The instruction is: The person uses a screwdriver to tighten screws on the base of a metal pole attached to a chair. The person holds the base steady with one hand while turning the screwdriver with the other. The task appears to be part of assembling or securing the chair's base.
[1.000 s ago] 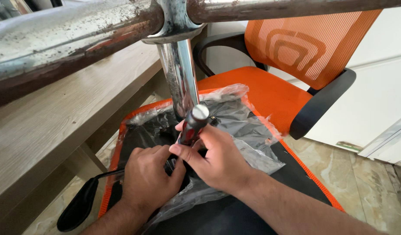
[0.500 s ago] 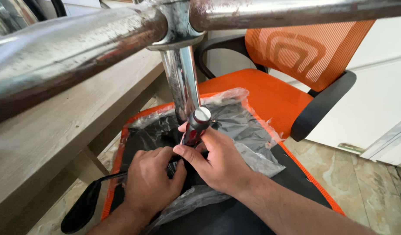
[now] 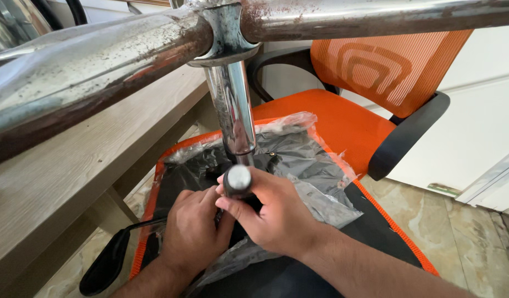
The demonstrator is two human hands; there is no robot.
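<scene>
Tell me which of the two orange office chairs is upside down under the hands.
The near orange chair, wrapped in clear plastic, its chrome column pointing up. The far orange mesh-backed chair stands upright, unwrapped.

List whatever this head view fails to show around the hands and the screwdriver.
- Screwdriver tip and what it touches: hidden by the right hand and left hand.
- Chair underside beneath the clear plastic wrap: obscured.
- Chrome base arms: cut off by the frame edges.

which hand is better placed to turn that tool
Right, probably: the right hand is wrapped around the tool's black handle, its silver cap end up. The left hand rests lower on the plastic wrap.
</scene>
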